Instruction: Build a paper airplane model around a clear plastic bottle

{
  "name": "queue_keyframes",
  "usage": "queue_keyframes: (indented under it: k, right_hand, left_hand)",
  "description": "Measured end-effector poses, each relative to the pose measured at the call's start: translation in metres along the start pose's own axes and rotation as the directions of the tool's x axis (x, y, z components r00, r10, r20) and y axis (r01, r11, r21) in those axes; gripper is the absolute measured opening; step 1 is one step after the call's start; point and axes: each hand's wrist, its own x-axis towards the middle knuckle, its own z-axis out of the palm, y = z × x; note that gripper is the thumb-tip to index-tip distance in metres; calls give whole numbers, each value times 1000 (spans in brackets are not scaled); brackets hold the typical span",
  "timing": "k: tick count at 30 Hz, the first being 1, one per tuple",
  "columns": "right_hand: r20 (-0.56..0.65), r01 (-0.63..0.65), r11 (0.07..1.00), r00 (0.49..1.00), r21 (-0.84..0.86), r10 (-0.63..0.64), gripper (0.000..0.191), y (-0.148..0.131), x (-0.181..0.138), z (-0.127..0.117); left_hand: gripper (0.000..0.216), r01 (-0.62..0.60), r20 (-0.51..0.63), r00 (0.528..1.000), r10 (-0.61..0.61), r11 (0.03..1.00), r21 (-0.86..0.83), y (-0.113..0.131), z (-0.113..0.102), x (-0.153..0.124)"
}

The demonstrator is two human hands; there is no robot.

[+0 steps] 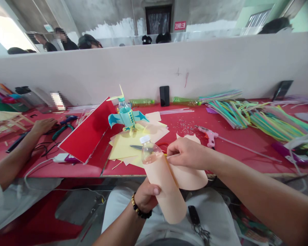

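Observation:
My left hand (146, 195) is closed around a clear plastic bottle (150, 152) with a white cap, wrapped in a peach paper sheet (169, 194). My right hand (186, 153) pinches the upper edge of that sheet beside the bottle's shoulder. I hold both over my lap, at the front edge of the red table (246, 136). Behind the bottle lie scissors (137, 147) on yellow paper sheets (123, 147). A finished bottle plane (127, 116) with blue wings stands further back.
A red card (88, 131) leans at the left. A pink glue gun (207, 134) lies right of my hand. Bundles of coloured straws (259, 116) fill the right side. Another person's arm (23, 147) reaches onto the table at the left. A white partition (220, 65) runs behind.

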Motion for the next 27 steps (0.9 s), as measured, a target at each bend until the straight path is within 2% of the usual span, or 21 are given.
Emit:
queue_keyframes:
  k: [7,15,17,19,22,25,26,27]
  right_hand:
    - [0,-2,1000,1000,-2,2,8,1,0,0]
    - [-22,11,1000,1000,-14,-11,13,0,0,0]
    - [-53,41,999,998,-26,-42,14,0,-1,1]
    - [-151,101,994,983,-36,-106,15,-2,-3,0]
    - [-400,202,974,889,-100,-225,27,-5,-16,3]
    - [-558,231,956,777,-180,-293,22,-4,-48,15]
    - [-621,234,948,716,-218,-320,21,-1,-61,22]
    - [-688,240,935,634,-260,-354,25,3,-74,30]
  left_hand:
    - [58,2,-21,1000,-1,999,34,2,0,0]
    - [50,-4,12,1000,5,1000,-10,5,8,1]
    - [46,-9,20,1000,10,999,-35,5,9,1]
    - [42,-23,25,999,24,998,-55,6,8,1]
    - [41,-35,48,998,38,997,-62,7,4,2]
    - [44,-63,94,993,70,995,-75,8,-1,3]
    - [46,-77,102,991,85,994,-81,8,-2,4]
    - [50,-87,102,990,95,993,-84,9,-3,5]
